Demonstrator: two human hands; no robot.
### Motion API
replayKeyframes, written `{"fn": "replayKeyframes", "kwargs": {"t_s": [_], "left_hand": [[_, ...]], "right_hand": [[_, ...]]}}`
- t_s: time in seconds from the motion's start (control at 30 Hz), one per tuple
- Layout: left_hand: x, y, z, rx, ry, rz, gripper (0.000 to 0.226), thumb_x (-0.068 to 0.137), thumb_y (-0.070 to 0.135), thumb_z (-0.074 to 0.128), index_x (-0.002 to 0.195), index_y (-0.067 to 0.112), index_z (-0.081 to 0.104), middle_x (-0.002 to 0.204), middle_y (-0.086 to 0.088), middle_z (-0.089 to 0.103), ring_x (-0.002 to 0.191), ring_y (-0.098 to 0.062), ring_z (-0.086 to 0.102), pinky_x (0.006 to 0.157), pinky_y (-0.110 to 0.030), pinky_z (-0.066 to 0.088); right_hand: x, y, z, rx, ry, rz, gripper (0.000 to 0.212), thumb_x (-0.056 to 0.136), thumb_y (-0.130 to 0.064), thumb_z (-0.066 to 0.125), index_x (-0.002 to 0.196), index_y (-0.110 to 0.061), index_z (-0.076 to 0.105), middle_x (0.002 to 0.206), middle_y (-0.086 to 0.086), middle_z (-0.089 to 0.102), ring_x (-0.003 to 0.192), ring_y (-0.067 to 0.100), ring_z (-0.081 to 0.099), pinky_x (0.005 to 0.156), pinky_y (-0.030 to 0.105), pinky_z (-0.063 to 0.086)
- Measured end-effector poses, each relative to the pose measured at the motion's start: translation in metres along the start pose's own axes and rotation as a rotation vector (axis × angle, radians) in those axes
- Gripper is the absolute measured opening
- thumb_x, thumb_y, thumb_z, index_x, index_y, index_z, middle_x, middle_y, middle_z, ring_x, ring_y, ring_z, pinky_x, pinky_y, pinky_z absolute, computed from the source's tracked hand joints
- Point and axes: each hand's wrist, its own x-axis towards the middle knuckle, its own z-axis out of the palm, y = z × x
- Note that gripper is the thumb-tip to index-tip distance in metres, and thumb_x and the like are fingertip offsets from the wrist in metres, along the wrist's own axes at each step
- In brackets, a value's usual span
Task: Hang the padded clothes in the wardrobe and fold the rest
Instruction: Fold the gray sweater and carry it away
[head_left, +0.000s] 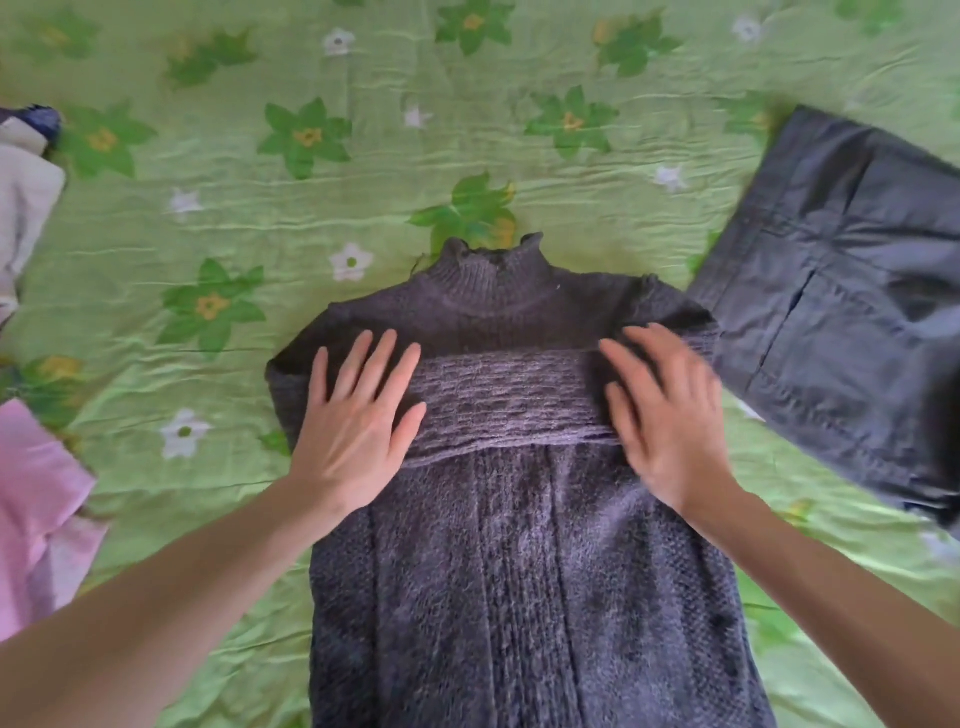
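A dark purple-grey knitted turtleneck sweater (519, 571) lies flat on the green flowered bedspread (260, 208), collar pointing away from me. Its sleeves are folded across the chest in a band. My left hand (358, 421) rests flat on the left end of that band, fingers spread. On the right end lies my right hand (665, 410), also flat with fingers apart and slightly blurred. Neither hand grips the fabric.
Folded dark grey trousers (852, 306) lie to the right of the sweater. A pink garment (36, 509) is at the left edge, with a white and dark blue piece of clothing (26, 192) above it.
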Motion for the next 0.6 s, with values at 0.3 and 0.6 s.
{"fn": "replayKeyframes", "kwargs": {"t_s": [0.3, 0.6], "left_hand": [[0.001, -0.013, 0.010, -0.054, -0.051, -0.089, 0.076, 0.102, 0.065, 0.027, 0.168, 0.029, 0.014, 0.176, -0.007, 0.010, 0.159, -0.040, 0.016, 0.124, -0.067, 0.016], [0.047, -0.020, -0.023, -0.209, 0.012, -0.207, 0.070, 0.108, 0.057, 0.029, 0.163, 0.013, 0.025, 0.167, -0.014, 0.034, 0.156, -0.034, 0.028, 0.128, -0.057, 0.015]], "right_hand": [[-0.001, 0.016, 0.025, -0.179, -0.468, -0.041, 0.063, 0.108, -0.061, 0.014, 0.165, -0.039, 0.000, 0.174, -0.007, -0.001, 0.160, 0.018, -0.011, 0.129, 0.049, 0.003], [0.066, 0.005, 0.009, 0.053, -0.227, -0.090, 0.057, 0.109, -0.050, 0.033, 0.152, -0.016, 0.046, 0.168, 0.007, 0.031, 0.159, 0.024, 0.017, 0.127, 0.043, 0.013]]}}
